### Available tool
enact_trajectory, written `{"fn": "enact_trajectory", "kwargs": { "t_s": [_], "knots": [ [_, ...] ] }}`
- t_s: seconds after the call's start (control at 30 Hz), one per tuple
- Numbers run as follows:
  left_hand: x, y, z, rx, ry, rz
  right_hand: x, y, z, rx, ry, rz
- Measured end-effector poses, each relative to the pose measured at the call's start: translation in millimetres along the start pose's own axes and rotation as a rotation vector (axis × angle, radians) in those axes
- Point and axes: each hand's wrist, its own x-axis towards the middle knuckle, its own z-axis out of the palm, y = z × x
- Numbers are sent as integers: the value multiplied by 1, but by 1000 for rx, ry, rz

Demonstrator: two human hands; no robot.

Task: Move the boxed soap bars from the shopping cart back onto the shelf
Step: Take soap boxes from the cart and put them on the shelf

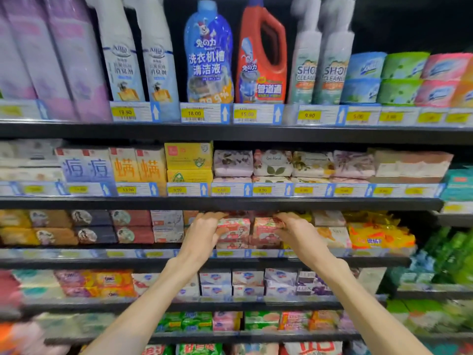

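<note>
Pink-and-white printed card makes up the two boxed soap bars, flat-faced rectangular cartons set side by side on the third shelf (204, 262) down in the head view. The left soap box (234, 230) sits under the left hand (204, 233), whose fingers curl over its top left corner while the thumb lies against its front face. The right soap box (266, 230) is gripped by the right hand (298, 231), fingers hooked over its top right edge. The two cartons stand just beside each other between the hands, on top of more boxes of the same print. Their lettering is too blurred to read.

To the left of the left hand lie white cartons (167, 226), then matt red, grey and brown wrapped bars. To the right of the right hand sit a pale carton and glossy, crinkled orange-yellow packets (378, 235).

Above the hands, the next shelf carries soft flower-printed soap wraps (272, 163), yellow boxes (189, 160) and orange boxes with large Chinese characters. Higher still stand a blue plastic bottle (208, 53) marked 洗衣机槽清洁液 with a tag reading 18.00, a red handled jug (262, 57) tagged 15.00, and two spray bottles (320, 60) printed "SHOE CLEANER".

Below the hands are more small white and purple soap cartons.
</note>
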Motion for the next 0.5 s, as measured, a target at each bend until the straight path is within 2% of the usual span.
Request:
{"fn": "enact_trajectory", "kwargs": {
  "t_s": [0.23,0.5],
  "knots": [
    [10,-3,12,16,-39,-17,8,6,10,-25,-24,4],
    [12,-10,18,211,1,71,15,11,19,-15,-17,32]
  ]
}}
